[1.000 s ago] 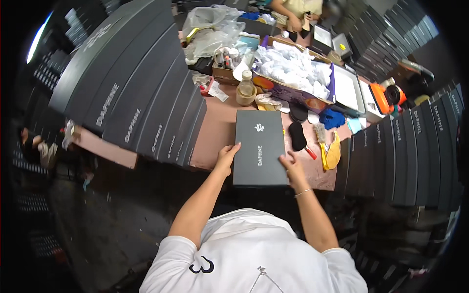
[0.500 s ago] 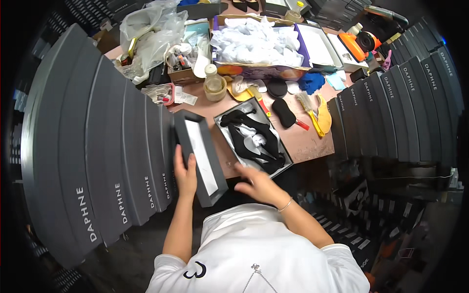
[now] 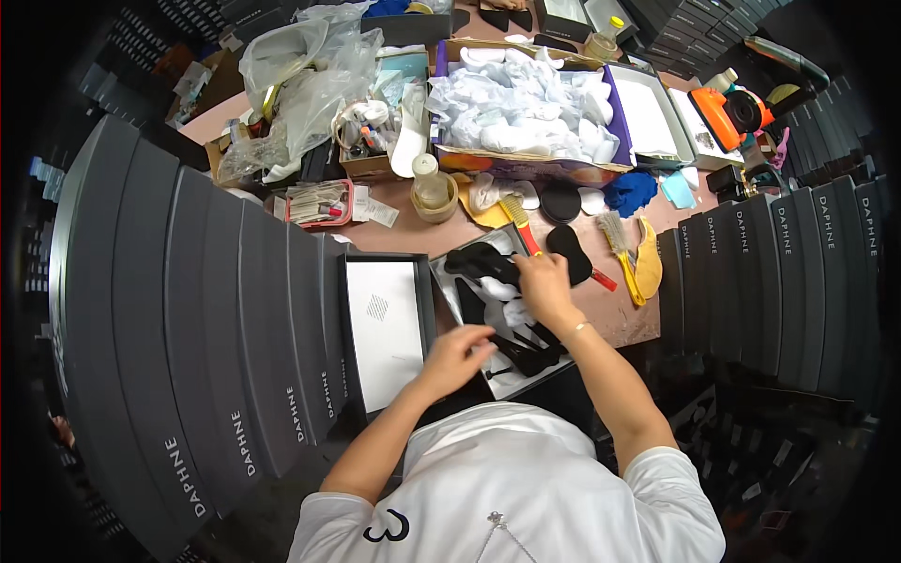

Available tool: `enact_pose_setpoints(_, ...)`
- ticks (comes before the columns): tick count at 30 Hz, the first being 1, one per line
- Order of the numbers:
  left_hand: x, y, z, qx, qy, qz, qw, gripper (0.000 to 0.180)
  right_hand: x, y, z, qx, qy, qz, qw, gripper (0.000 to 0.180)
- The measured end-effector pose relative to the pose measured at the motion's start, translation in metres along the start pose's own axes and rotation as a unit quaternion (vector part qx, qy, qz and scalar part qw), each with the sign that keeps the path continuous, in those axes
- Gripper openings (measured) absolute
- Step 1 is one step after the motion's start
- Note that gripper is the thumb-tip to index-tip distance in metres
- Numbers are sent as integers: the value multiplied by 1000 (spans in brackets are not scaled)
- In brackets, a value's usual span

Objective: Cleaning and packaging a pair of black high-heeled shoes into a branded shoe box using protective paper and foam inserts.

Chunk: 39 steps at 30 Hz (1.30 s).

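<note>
A grey shoebox (image 3: 537,381) lies open in front of me with a pair of black shoes in it. White paper stuffing (image 3: 500,289) shows between them. My right hand (image 3: 544,286) has its fingers closed on the far black shoe (image 3: 481,258), inside the box. Over the box's near left side is my left hand (image 3: 457,358), thumb and fingers apart and holding nothing. The other black shoe (image 3: 527,358) lies at the near end, partly behind my left fingers. Left of the box rests the lid (image 3: 385,338), its white inside facing up.
Stacked dark boxes flank me at left (image 3: 202,328) and right (image 3: 751,291). Beyond the shoebox are a yellow-handled brush (image 3: 623,258), a black pad (image 3: 569,253) and a glass bottle (image 3: 430,188). A purple carton (image 3: 615,113) full of white paper wads stands farther back.
The lid has left my left hand and now lies beside the box. My left hand has moved right to the box; my right hand has reached forward onto the far shoe.
</note>
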State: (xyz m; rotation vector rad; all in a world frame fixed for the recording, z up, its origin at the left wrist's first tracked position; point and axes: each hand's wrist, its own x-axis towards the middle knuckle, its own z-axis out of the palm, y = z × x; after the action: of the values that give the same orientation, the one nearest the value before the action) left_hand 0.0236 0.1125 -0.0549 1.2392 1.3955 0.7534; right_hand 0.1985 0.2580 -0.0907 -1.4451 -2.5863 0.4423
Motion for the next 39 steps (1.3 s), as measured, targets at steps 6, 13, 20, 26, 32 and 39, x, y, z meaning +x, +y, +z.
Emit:
enact_pose_setpoints(6,43,22,-50,-158,238,90,954,35,15,41,-58,319,-21,20,947,23)
enact_pose_setpoints(13,123,51,-84,-213,-155,-48,964,79,43,-10,-106,273,-237,-195,912,26)
enact_pose_setpoints(20,87,10,-44,-505,-159,-133,838,76,42,-43,-80,87,31,-271,958,23)
enact_pose_setpoints(26,55,-9,-24,-490,-29,-113,864,58,-20,-42,-54,179,-7,-124,976,31)
enact_pose_setpoints(32,24,-30,-2,-457,23,-142,878,53,-37,-60,-43,126,-52,-86,987,41)
enact_pose_setpoints(39,11,-22,-21,-549,21,-189,814,61,-39,-24,-47,246,58,85,964,46)
